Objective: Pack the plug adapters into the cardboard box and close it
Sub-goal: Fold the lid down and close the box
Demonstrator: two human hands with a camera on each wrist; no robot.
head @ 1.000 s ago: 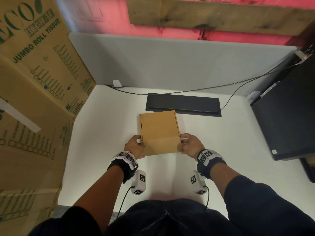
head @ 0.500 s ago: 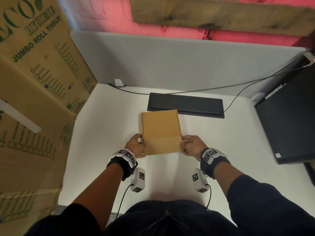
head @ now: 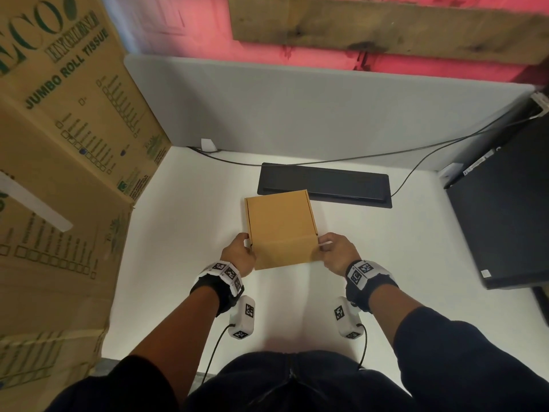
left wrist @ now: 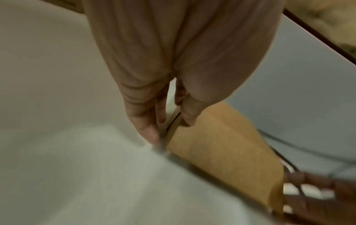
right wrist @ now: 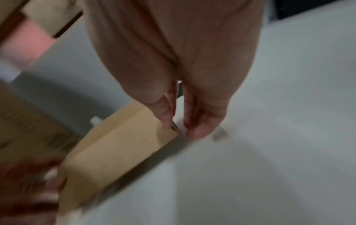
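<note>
A brown cardboard box [head: 280,221] lies on the white table with its lid down flat. My left hand [head: 239,252] grips its near left corner; in the left wrist view the thumb and fingers of that hand [left wrist: 169,129] pinch the box [left wrist: 221,144] along its side edge. My right hand [head: 335,252] holds the near right corner, with its thumb [right wrist: 165,118] against the edge of the box [right wrist: 119,144] and the fingers alongside. No plug adapter is in view.
A black panel [head: 323,184] is set in the table just behind the box. A black computer case [head: 505,209] stands at the right, a large printed carton [head: 59,144] at the left. A grey partition [head: 297,108] and a cable [head: 416,150] run along the back.
Both hands stay at the box's near corners and the box stays where it was. Only the head view has shifted a little.
</note>
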